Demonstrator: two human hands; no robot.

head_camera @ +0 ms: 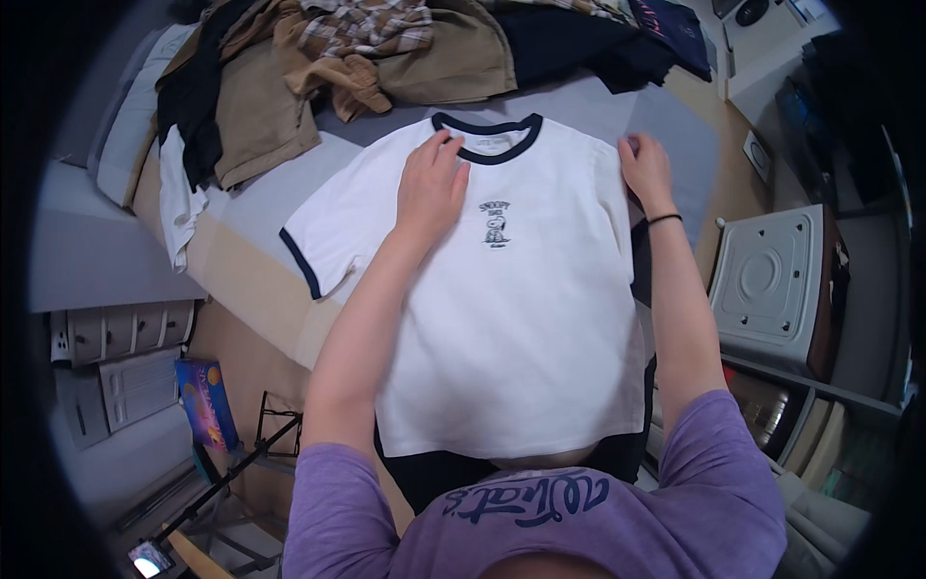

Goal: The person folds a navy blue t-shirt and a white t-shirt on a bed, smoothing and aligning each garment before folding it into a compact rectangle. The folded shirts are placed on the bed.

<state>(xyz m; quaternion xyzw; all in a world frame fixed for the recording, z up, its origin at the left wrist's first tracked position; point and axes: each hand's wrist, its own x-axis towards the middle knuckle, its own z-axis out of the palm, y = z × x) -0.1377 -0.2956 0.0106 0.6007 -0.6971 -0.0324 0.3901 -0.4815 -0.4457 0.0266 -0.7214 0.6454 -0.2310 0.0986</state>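
Observation:
A white T-shirt [521, 311] with a dark ribbed collar and a small printed cartoon dog on its chest lies front up on the bed. Its left-hand sleeve, edged in dark trim, spreads outward; on the other side the sleeve is not seen spread and that edge runs almost straight. My left hand [434, 184] rests on the shirt beside the collar, fingertips at the neckband. My right hand [646, 166] is at the shirt's right shoulder edge, fingers curled; whether fabric is pinched between them is unclear. A dark band circles my right wrist.
Khaki trousers [264, 134], a plaid shirt [362, 29] and dark garments [571, 43] are heaped along the bed's far side. A white garment [177, 195] hangs over the left edge. A white storage unit [767, 282] stands at right, a thin black stand [239, 470] at lower left.

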